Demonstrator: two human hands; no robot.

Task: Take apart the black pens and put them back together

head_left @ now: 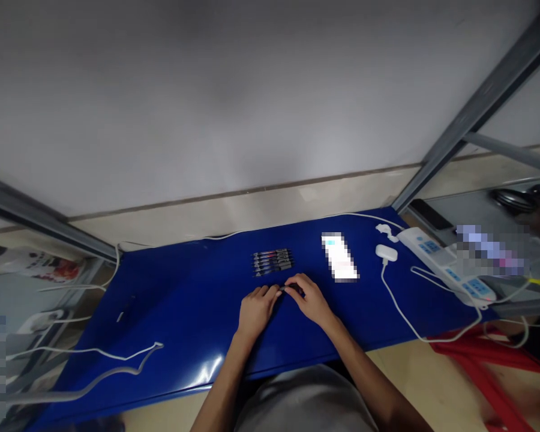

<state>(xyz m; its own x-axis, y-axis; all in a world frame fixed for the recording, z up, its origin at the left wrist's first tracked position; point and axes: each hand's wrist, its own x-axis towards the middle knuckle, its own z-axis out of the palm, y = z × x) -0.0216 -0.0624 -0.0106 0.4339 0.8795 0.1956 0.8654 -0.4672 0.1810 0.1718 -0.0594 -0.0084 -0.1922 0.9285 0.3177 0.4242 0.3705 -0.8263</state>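
Between both hands (254, 313) (314, 299), slim dark object (283, 288), pens (272, 262) just beyond

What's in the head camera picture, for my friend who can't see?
A person's left hand and right hand hold a small dark thing at a blue table. Pens lie side by side just beyond; a white power strip is on the right.

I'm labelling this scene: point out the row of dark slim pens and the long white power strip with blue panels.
Row of dark slim pens (272, 261): head view, a middle barrel.
White power strip (441, 260): head view, its upper face.
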